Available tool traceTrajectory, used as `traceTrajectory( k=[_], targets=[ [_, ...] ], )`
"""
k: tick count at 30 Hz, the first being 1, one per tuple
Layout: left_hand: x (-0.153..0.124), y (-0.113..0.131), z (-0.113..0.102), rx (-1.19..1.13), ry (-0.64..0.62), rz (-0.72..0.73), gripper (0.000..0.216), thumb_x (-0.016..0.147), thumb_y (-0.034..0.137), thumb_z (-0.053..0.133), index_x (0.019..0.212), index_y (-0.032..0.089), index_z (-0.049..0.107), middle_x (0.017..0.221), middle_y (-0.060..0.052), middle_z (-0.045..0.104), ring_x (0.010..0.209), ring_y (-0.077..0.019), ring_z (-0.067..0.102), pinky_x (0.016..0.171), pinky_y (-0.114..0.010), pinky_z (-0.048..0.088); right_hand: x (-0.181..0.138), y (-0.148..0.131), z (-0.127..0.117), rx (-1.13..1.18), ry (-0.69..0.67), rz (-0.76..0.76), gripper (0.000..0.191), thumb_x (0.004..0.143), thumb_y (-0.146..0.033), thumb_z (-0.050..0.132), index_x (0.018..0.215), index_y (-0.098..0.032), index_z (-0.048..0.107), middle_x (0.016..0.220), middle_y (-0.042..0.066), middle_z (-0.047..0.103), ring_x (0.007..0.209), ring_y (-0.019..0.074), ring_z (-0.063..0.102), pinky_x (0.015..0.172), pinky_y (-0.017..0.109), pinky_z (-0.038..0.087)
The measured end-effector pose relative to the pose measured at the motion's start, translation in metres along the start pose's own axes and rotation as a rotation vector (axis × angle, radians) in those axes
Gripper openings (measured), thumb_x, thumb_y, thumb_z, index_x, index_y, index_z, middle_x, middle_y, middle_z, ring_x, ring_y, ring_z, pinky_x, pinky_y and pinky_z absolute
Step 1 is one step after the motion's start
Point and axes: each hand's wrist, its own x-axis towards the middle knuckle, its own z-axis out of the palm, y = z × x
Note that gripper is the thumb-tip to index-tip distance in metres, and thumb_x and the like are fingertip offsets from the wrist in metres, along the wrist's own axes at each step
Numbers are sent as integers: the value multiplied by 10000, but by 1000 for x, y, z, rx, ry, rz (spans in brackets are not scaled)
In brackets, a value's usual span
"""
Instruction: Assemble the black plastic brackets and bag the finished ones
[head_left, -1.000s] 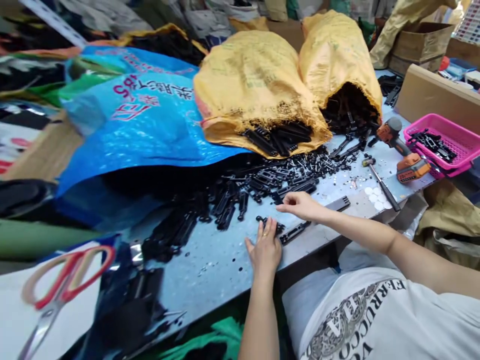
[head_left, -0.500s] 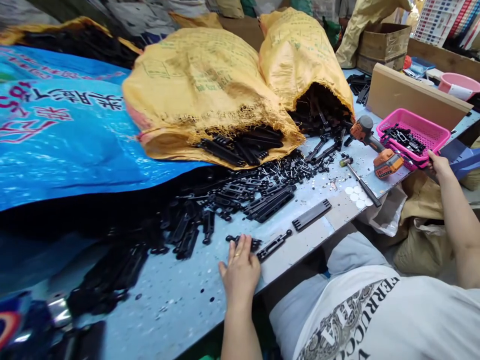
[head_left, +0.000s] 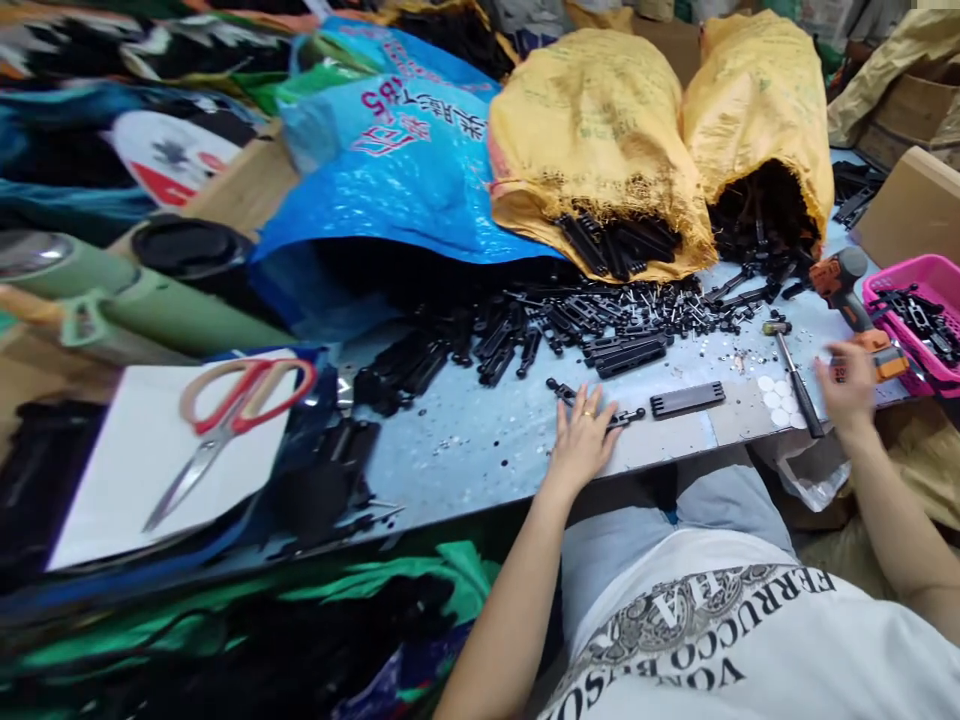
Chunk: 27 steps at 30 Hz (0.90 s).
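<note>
My left hand [head_left: 582, 438] lies on the table edge with its fingers stretched over small black plastic linkage parts, partly hiding them. One black ball-ended part [head_left: 561, 390] sticks out past its fingertips. To its right lies a flat black slotted bar [head_left: 687, 399]. My right hand [head_left: 849, 388], smeared by motion, is in front of the orange cordless drill [head_left: 851, 290]; whether it touches the drill cannot be made out. A hammer [head_left: 796, 380] rests beside that hand, near several white discs [head_left: 780, 402]. The pink basket [head_left: 930, 268] holds more black parts.
Yellow woven sacks [head_left: 592, 120] spill black parts and screws [head_left: 660, 305] along the table's back. A blue sack [head_left: 420, 160] stands left of them. Scissors [head_left: 238, 405] lie on white paper [head_left: 112, 450] at the left. A cardboard sheet [head_left: 911, 215] stands behind the basket.
The view has swung left, bringing the scissors and green bottle into sight. My right hand has let go of the pink basket's rim and moved left to the drill. My left hand stays on the black parts.
</note>
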Motion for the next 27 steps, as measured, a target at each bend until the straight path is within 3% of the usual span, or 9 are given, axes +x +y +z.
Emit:
traceTrajectory(
  k=[3, 5, 7, 11, 13, 16, 18, 22, 27],
  targets=[
    [-3, 1, 1, 12, 45, -62, 326, 816, 269, 536, 1128, 190, 583, 1480, -128, 303, 1405, -314, 150, 1102, -589, 152, 6, -50, 95, -29, -517, -202, 501, 820, -475, 569, 1255, -237, 503, 1246, 118, 557, 1183, 321, 481, 996, 537, 380],
    [-11, -4, 0, -1, 101, -131, 288, 777, 244, 574, 1056, 177, 601, 1466, -143, 323, 1397, -334, 166, 1093, -603, 165, 6, -70, 135, -32, -711, -301, 519, 816, -445, 591, 1268, -207, 502, 1278, 130, 536, 1209, 302, 459, 1014, 506, 364],
    [-20, -8, -4, -69, 192, -161, 210, 756, 210, 580, 961, 177, 612, 1410, -139, 410, 1381, -326, 225, 1097, -584, 193, 5, -78, 156, 7, -810, -303, 464, 839, -415, 569, 1253, -210, 521, 1243, 127, 565, 1186, 281, 482, 1008, 486, 367],
    [-19, 0, -9, -403, 519, -157, 167, 781, 265, 570, 924, 179, 587, 1206, -115, 581, 1251, -255, 450, 1042, -448, 378, 10, -83, 166, 326, -809, -43, 377, 868, -424, 511, 1193, -236, 550, 1169, 87, 609, 1053, 226, 579, 939, 419, 447],
    [-6, 13, -9, -613, 566, -203, 225, 815, 317, 543, 978, 166, 580, 1050, -96, 642, 1030, -210, 602, 895, -367, 500, 13, -89, 167, 526, -796, 161, 408, 866, -462, 485, 1206, -241, 524, 1114, 73, 621, 905, 200, 634, 820, 377, 520],
    [14, 35, -6, -860, 424, -223, 327, 853, 345, 492, 1103, 150, 571, 919, -65, 667, 696, -134, 639, 650, -263, 542, 16, -102, 167, 725, -817, 398, 476, 866, -513, 439, 1266, -256, 458, 950, 41, 634, 700, 163, 641, 638, 320, 554],
    [22, 47, -6, -966, 295, -171, 400, 869, 343, 464, 1219, 159, 527, 997, -72, 663, 602, -98, 616, 559, -223, 520, 16, -108, 166, 789, -812, 468, 510, 856, -530, 446, 1290, -261, 435, 880, 24, 623, 652, 147, 623, 588, 292, 548],
    [22, 58, -12, -1054, 179, -169, 466, 883, 344, 452, 1325, 197, 450, 1141, -83, 625, 435, -30, 523, 439, -186, 452, 12, -112, 165, 829, -791, 469, 545, 818, -528, 523, 1282, -247, 466, 908, 27, 606, 602, 110, 582, 536, 249, 524],
    [17, 58, -19, -1037, 186, -188, 403, 882, 321, 470, 1220, 126, 569, 805, -45, 687, 429, -73, 509, 454, -215, 438, 9, -109, 164, 813, -808, 415, 543, 858, -510, 478, 1332, -248, 442, 890, 30, 603, 590, 100, 560, 541, 245, 523]
  ],
)
